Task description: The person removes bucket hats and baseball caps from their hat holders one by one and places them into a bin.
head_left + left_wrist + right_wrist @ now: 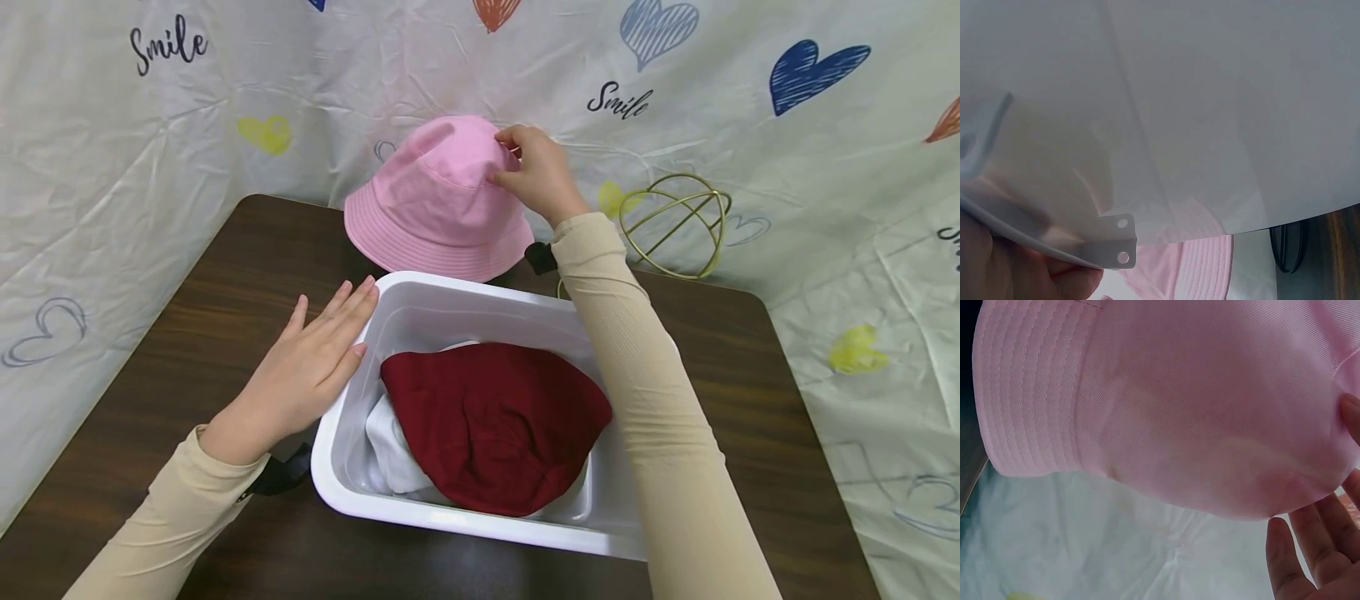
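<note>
A pink bucket hat (457, 200) sits crown up at the back of the table, behind the white plastic bin (480, 529). My right hand (542, 171) holds the right side of its crown, thumb and fingertips on the fabric; the right wrist view shows the thumb (1351, 415) against the cloth. My left hand (303, 367) lies with straight fingers along the bin's left rim, near its back corner. Inside the bin, a dark red bucket hat (498, 425) rests over white cloth (393, 450). Whatever stands under the pink hat is hidden.
A gold wire stand (678, 225) with a rounded cage top is at the back right, beyond my right forearm. The dark wooden table (202, 333) meets a white curtain (300, 75) printed with hearts and "Smile" along its back.
</note>
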Motion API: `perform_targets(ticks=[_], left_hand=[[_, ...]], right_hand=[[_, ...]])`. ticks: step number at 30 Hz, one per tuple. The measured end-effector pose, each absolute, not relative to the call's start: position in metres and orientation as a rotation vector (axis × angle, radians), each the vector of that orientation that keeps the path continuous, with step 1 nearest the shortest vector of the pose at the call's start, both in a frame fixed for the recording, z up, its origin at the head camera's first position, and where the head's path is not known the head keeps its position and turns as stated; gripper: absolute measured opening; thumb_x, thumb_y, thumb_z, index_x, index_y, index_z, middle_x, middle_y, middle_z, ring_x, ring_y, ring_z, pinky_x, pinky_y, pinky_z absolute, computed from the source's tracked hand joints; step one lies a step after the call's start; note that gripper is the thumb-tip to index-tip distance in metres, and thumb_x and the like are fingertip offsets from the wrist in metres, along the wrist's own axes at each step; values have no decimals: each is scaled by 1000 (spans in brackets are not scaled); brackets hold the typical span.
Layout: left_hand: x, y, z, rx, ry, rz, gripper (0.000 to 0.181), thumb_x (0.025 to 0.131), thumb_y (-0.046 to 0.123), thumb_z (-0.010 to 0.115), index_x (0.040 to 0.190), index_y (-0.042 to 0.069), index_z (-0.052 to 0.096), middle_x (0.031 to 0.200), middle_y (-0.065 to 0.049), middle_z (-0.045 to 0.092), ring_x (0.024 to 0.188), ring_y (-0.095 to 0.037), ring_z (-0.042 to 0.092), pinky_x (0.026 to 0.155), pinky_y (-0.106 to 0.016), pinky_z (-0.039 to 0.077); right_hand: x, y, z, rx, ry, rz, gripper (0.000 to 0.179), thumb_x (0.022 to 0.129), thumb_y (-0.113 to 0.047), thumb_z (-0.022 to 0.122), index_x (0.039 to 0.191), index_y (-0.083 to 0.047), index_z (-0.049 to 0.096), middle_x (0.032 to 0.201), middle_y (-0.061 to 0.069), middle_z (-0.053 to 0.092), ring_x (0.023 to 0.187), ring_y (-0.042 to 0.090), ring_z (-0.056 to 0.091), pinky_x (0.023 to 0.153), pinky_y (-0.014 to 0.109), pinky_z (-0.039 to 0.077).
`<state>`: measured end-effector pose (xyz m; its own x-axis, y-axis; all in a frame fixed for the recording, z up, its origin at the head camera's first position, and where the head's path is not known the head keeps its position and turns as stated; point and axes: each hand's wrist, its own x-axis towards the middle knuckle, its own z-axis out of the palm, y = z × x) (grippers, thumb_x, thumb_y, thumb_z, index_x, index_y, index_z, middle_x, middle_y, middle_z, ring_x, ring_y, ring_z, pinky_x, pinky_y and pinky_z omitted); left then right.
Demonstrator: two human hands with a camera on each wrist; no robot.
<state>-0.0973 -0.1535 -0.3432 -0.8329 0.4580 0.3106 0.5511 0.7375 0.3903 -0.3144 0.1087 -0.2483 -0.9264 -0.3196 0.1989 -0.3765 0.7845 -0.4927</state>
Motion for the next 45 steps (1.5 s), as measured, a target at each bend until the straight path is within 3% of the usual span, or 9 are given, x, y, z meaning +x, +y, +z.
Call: perform_targets(ticks=[22,45], left_hand=[[-98,-153,-343,-801,-2751,-707,58,97,19,46,149,6,25,154,-8,23,142,-28,17,108,-62,6],[-97,-153,-343,-800,-2738,-714,57,97,18,45,149,6,25,154,-8,23,142,-29,18,107,-63,8]], right_hand=[[-317,99,-255,470,-2742,822,23,84,-8,67,104,2,66,101,12,63,90,21,52,83,28,39],[-316,95,-260,391,-2636,834,12,85,-8,68,95,-2,71,93,10,68,85,17,58,80,25,42]])
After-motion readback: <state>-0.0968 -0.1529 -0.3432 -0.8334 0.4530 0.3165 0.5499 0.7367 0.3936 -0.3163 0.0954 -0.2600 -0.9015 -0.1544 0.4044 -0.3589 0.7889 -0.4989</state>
